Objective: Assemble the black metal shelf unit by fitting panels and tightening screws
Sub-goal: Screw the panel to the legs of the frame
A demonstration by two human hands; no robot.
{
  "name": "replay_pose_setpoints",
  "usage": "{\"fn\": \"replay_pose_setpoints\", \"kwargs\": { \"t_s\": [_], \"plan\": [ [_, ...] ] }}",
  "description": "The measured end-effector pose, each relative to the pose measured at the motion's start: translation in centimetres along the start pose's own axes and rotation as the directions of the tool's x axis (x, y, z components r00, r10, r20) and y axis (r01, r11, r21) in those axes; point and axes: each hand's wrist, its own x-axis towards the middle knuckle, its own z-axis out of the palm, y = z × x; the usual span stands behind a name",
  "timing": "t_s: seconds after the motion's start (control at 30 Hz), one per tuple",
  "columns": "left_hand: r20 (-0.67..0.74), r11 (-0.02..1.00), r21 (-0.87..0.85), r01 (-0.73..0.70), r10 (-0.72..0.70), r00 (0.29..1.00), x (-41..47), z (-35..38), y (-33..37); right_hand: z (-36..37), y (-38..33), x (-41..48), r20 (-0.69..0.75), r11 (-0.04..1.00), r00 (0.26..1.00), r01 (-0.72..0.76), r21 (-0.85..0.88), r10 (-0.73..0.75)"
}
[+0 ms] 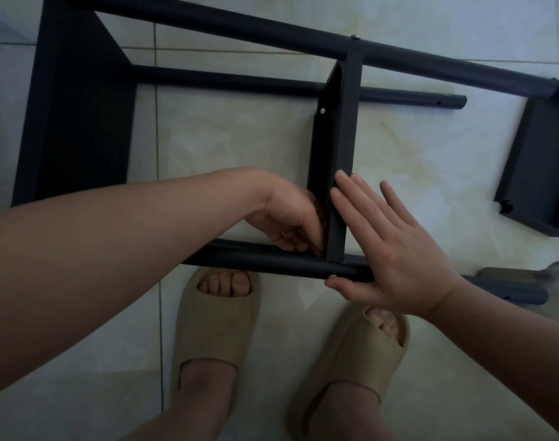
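The black metal shelf unit lies on its side on the tiled floor. Its middle panel stands on edge between the far pole and the near pole. My left hand reaches inside the frame, its curled fingers pinching something small and hidden at the corner where the middle panel meets the near pole. My right hand lies flat with straight fingers against the panel's outer face, the thumb under the near pole. A screw head shows on the far pole above the panel.
A wide panel closes the frame at the left and another panel sits at the right end. A lower pole ends free at the right. My feet in beige slippers stand just below the near pole.
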Motion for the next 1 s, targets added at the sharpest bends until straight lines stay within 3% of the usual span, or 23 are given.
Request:
{"fn": "replay_pose_setpoints", "kwargs": {
  "t_s": [1.0],
  "plan": [
    [0.005,1.0,-0.021,0.019,-0.018,1.0,-0.19,-0.13,-0.01,0.13,0.05,-0.07,0.005,1.0,1.0,0.002,-0.012,-0.002]
  ]
}}
